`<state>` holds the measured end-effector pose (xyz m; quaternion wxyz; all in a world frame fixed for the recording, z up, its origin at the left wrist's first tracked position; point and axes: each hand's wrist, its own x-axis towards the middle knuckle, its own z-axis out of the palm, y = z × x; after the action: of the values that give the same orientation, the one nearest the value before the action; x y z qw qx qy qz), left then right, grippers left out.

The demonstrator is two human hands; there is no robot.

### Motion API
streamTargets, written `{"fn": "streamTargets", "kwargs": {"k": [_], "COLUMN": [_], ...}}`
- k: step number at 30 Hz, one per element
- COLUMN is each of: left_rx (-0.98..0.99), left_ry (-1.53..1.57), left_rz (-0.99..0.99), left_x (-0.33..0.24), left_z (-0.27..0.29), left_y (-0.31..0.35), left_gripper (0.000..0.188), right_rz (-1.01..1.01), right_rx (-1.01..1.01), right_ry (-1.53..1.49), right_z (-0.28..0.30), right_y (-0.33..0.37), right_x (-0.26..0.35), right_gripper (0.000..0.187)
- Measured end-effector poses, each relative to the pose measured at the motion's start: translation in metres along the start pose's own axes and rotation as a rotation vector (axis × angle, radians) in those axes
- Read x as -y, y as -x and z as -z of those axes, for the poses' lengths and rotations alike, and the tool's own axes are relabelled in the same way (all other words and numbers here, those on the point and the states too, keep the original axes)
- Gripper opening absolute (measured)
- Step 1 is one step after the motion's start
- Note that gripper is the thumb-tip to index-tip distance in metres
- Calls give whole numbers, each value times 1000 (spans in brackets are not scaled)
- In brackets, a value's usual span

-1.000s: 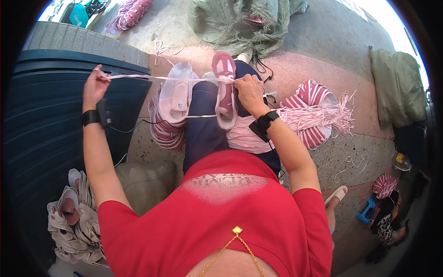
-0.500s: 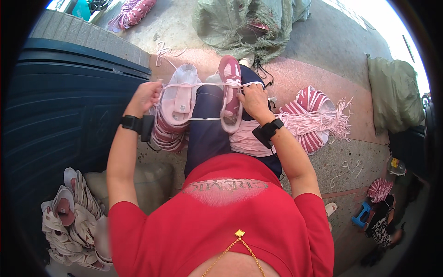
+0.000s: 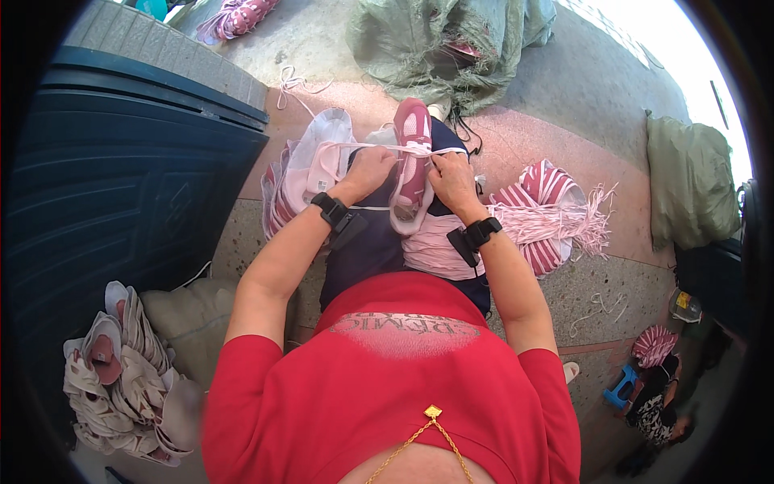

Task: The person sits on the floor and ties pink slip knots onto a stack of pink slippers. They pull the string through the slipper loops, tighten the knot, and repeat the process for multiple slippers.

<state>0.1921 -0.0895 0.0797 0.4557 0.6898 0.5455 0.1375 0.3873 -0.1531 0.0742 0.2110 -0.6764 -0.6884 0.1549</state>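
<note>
Across my lap lies a pink-and-maroon shoe upper (image 3: 414,173), its toe pointing away from me, with a pale shoelace (image 3: 418,148) threaded near its middle. My left hand (image 3: 373,169) is closed at the upper's left side, fingers pinched on the lace. On the other side my right hand (image 3: 454,176) pinches the lace close to the upper's right edge. Left of my legs stands a stack of pink uppers (image 3: 302,157), partly behind my left wrist. A bundle of pink laces (image 3: 447,246) drapes over my right thigh, partly hidden by the right wrist strap.
Striped pink uppers (image 3: 548,189) are bundled at right. A dark blue door panel (image 3: 137,161) borders the left, above a pile of cream uppers (image 3: 121,379). Green sacks (image 3: 439,56) stand ahead and a sack (image 3: 692,177) at far right. Another person (image 3: 661,403) is at lower right.
My left hand has moved right, from beyond the stack to beside the upper on my lap. My right hand stays by the upper's right edge.
</note>
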Motion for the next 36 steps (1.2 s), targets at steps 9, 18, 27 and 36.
{"fn": "streamTargets", "kwargs": {"k": [9,18,27,36], "left_rx": [-140,-211,-235,-230], "left_ry": [-232,-302,-345,-535], "left_rz": [-132,-201,-82,-308], "left_x": [-8,-22,-32,-42], "left_z": [-8,-11,-18,-9], "left_y": [-4,-3,9,19], "left_gripper": [23,21,23,18], "right_rz": [-11,47,43,-33], "right_rx": [34,-57,-50,-175], "right_ry": [-55,-65,-93,-321], "right_z": [3,-2,3,-5], "right_y": [-3,-2,-1,7], "right_x": [0,-2,-1,-2], "right_gripper": [24,17,14,9]}}
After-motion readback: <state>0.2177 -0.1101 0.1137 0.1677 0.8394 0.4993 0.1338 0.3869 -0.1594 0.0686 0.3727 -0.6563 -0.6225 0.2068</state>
